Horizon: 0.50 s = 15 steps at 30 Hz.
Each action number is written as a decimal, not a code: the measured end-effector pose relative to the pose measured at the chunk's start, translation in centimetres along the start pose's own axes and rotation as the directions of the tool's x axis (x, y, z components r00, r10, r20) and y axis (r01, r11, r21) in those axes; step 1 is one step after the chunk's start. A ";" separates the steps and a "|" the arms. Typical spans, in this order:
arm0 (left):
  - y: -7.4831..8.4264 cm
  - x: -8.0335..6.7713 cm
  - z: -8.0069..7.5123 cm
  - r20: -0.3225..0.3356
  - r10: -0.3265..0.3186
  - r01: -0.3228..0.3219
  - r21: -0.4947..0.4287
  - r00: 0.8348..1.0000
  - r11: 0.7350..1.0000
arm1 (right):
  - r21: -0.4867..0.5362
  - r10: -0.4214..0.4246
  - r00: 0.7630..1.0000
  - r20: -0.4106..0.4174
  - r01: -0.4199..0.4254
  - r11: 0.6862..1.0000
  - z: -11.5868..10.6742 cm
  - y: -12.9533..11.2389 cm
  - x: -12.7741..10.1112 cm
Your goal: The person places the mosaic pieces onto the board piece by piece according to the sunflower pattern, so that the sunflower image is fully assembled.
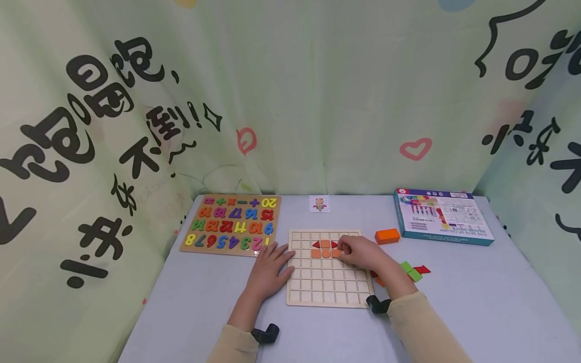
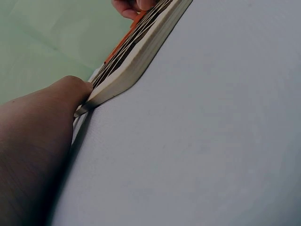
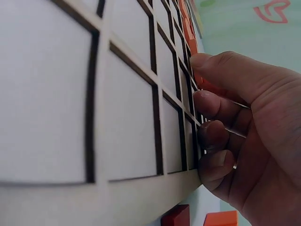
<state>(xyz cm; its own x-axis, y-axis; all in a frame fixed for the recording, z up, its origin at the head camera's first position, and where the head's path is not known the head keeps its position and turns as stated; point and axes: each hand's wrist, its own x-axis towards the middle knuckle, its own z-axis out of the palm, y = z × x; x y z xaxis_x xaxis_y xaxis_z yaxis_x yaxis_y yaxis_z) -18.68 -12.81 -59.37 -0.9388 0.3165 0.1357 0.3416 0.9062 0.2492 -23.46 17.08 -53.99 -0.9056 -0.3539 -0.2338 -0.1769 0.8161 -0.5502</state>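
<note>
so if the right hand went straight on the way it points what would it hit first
Past the orange square it touches, the right hand would likely meet the nearer red triangle on the grid board; finger height is unclear, so it might pass over.

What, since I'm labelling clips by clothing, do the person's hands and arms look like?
The left hand and right hand are bare, without gloves. The left sleeve and right sleeve are plain beige, with no cable in sight. A small, bent black piece sticks out near each cuff, one at the left, one at the right.
</note>
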 end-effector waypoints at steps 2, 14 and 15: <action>0.0 0.0 0.0 0.001 0.000 0.000 -0.001 1.000 1.000 | -0.003 0.005 1.000 -0.009 -0.005 1.000 0.1 0.0 -0.1; 0.0 -0.1 0.0 0.006 -0.004 0.004 -0.009 1.000 1.000 | 0.001 0.032 0.999 -0.043 -0.032 0.999 0.4 0.0 -0.3; 0.0 -0.1 0.0 0.006 -0.005 0.005 -0.009 1.000 1.000 | -0.003 0.028 0.999 -0.046 -0.028 1.000 0.4 0.0 -0.3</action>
<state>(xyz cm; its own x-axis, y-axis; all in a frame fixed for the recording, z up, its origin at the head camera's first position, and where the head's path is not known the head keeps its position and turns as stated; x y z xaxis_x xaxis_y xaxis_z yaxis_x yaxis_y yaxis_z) -18.58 -12.81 -59.38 -0.9407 0.3138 0.1288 0.3373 0.9052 0.2584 -22.99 17.01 -54.26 -0.9269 -0.3094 -0.2123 -0.1522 0.8271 -0.5411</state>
